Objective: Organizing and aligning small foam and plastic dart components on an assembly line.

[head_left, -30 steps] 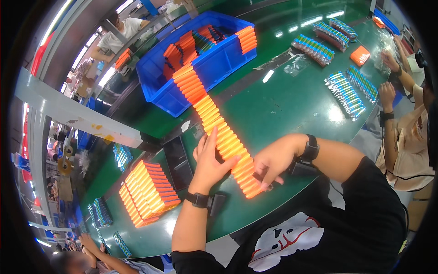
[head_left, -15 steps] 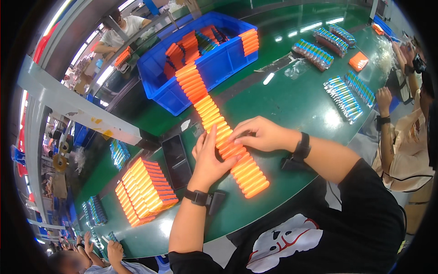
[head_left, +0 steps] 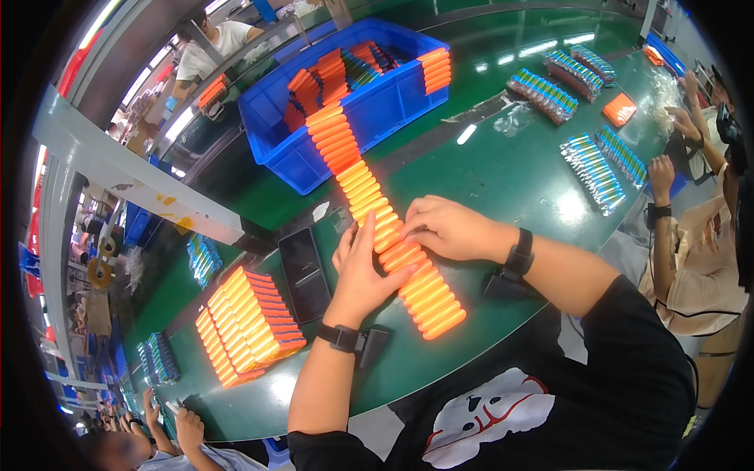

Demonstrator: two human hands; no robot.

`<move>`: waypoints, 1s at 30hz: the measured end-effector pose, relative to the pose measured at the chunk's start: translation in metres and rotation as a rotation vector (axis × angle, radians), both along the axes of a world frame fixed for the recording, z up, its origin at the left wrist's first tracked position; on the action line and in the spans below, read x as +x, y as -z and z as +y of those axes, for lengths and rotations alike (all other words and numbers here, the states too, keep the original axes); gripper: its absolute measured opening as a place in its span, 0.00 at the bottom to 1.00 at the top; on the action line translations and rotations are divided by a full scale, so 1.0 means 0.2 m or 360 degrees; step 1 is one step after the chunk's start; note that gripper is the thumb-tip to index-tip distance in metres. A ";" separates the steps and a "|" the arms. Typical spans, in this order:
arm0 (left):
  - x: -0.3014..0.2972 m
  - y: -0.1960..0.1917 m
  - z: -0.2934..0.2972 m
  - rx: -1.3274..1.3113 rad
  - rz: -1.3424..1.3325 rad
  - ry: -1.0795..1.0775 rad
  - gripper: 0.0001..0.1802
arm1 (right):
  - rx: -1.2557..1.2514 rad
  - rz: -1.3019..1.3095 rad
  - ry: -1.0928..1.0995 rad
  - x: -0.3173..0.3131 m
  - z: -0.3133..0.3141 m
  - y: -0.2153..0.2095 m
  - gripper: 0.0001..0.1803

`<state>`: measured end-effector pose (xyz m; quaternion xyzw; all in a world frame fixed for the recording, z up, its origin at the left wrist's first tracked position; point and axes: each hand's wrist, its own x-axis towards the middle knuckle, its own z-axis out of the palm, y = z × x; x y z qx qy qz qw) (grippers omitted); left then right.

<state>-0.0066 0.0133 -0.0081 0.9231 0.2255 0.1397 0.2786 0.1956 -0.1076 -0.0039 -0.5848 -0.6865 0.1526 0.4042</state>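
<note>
A long strip of orange cylinders (head_left: pixel 434 301), set side by side, runs across the green table and up over the near rim of a blue bin. My left hand (head_left: pixel 364 271) lies against the strip's left side, thumb and forefinger spread apart, the thumb reaching onto the cylinders. On the other side, my right hand (head_left: pixel 448 228) is closed, its fingertips bent together at the strip's right edge, partly hidden from view. Left of my left forearm stands a stacked block of similar orange strips (head_left: pixel 247 326).
The blue bin (head_left: pixel 287 169) holds more orange strips and a green-blue one. A dark flat device (head_left: pixel 305 275) lies beside the stack. Blue-green bundles (head_left: pixel 543 94) sit at the far right, and a grey metal post (head_left: pixel 149 180) slants in from the left. Other people work nearby.
Little differs: my right hand's fingers have shifted slightly along the strip's edge. The whole view has moved a touch. At lower left, another person's hands have moved.
</note>
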 end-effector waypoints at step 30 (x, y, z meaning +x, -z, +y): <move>-0.04 -0.04 -0.01 -0.0320 -0.0114 0.0130 0.52 | -0.1570 0.0788 -0.1206 0.01 -0.15 -0.13 0.12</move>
